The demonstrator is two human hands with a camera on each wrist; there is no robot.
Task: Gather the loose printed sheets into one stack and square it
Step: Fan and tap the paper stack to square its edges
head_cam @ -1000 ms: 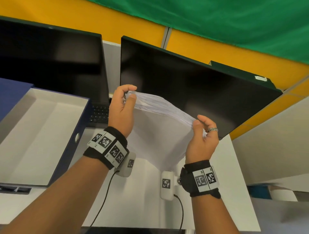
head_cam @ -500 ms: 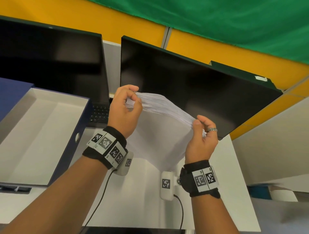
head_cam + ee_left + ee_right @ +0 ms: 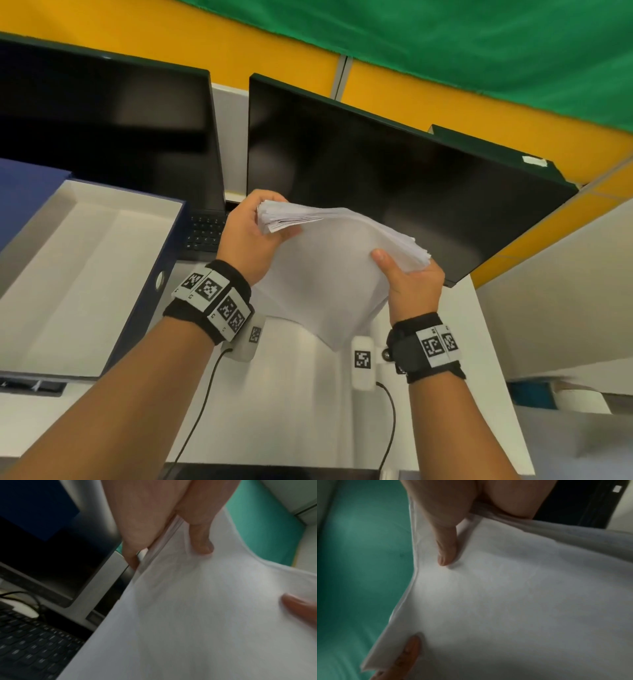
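A thick stack of white sheets (image 3: 329, 267) hangs in the air above the white desk (image 3: 294, 394), bowed upward, with its lower corner pointing down. My left hand (image 3: 253, 236) grips the stack's upper left corner, where the sheet edges fan out unevenly. My right hand (image 3: 407, 277) grips the right corner, thumb on the near face. In the left wrist view the thumb presses the paper (image 3: 205, 601), and in the right wrist view the thumb lies on the sheet (image 3: 513, 601). The printed side is hidden.
An open blue box file (image 3: 85, 274) with a white inside lies at the left. Two dark monitors (image 3: 376, 178) stand behind the hands, with a black keyboard (image 3: 205, 233) below the left one. The desk's right edge runs close to my right arm.
The stack has tipped from nearly upright toward flat, showing its near face. My right thumb has come round onto that face, and the left hand has shifted its hold on the upper corner.
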